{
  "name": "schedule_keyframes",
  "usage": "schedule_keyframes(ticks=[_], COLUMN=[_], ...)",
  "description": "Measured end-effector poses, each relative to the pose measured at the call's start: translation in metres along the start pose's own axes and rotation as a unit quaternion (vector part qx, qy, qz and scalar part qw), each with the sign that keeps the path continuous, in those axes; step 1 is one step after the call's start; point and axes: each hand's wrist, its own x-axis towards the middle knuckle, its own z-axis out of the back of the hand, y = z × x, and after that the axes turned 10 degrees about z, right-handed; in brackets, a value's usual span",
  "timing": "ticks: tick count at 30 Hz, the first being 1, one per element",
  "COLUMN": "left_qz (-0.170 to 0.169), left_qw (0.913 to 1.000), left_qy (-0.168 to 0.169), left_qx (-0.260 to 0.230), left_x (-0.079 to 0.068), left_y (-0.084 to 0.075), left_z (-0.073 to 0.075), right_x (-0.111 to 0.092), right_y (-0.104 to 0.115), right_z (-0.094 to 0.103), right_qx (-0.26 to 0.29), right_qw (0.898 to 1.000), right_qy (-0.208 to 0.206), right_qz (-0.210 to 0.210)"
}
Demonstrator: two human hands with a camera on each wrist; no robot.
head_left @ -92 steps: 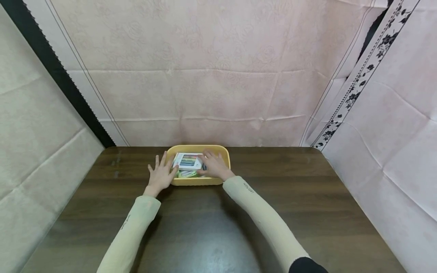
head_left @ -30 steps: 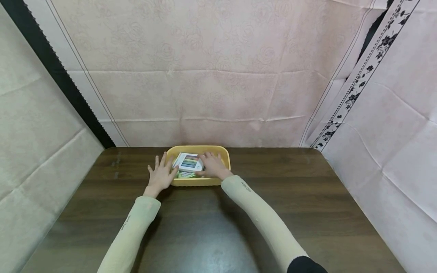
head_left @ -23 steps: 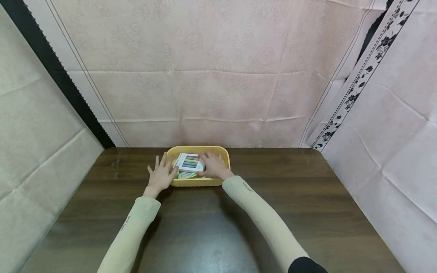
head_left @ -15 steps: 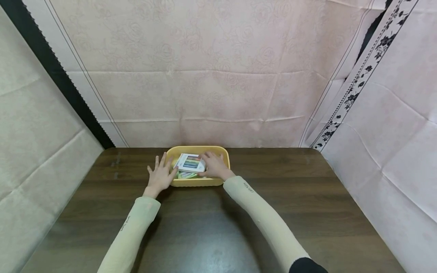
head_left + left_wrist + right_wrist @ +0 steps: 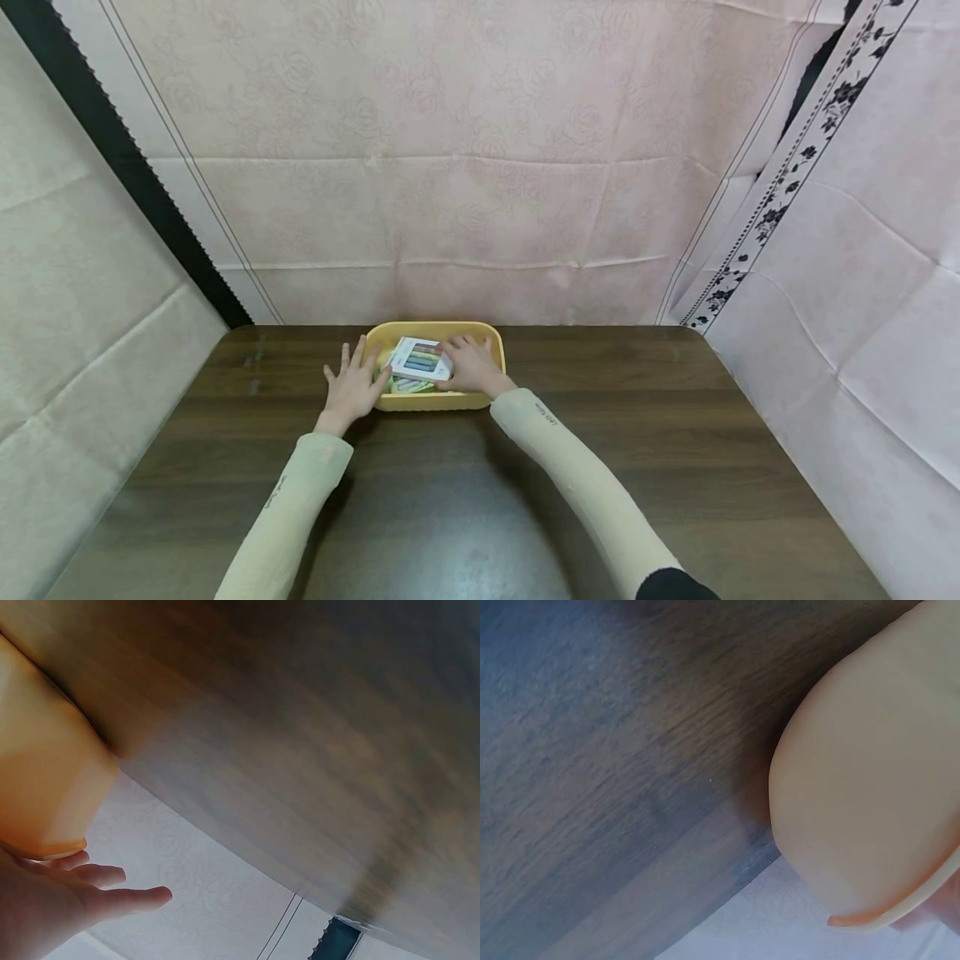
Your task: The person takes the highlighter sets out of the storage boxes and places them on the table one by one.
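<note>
In the head view, a yellow basket (image 5: 435,402) sits at the far edge of the table. Inside it lies a flat white box (image 5: 422,359) with a row of coloured sticks, like pens or crayons, showing on its top. Under the box's near side some green and white items (image 5: 411,386) peek out, too small to name. My right hand (image 5: 471,367) reaches over the near right rim and grips the box's right end between thumb and fingers. My left hand (image 5: 351,389) rests with spread, straight fingers against the basket's left side; in the left wrist view its fingers touch the basket rim.
The brown wood table (image 5: 450,500) stretches from the basket toward me. Behind it hangs a pale patterned cloth (image 5: 480,208), with more cloth at the left (image 5: 90,358) and right (image 5: 847,333). The right wrist view shows mostly the basket's outer wall (image 5: 870,772).
Over the last three seconds the white box has turned slightly and slid a little to the right within the basket, with my right hand at its end. My left hand has stayed put.
</note>
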Motion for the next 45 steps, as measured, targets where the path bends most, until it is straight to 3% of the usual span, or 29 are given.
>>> schedule_keyframes(ticks=[17, 45], left_qz=[0.001, 0.002], left_qw=[1.0, 1.0], left_qy=[0.005, 0.008], left_qx=[0.002, -0.004], left_x=[-0.001, 0.0], left_y=[-0.001, 0.0], left_z=[0.001, 0.0], right_x=[-0.009, -0.016], right_y=[-0.008, -0.013], right_z=[0.001, 0.009], right_qx=[0.023, 0.011], right_qw=[0.999, 0.998], right_qy=[-0.039, -0.056], right_qz=[-0.004, 0.002])
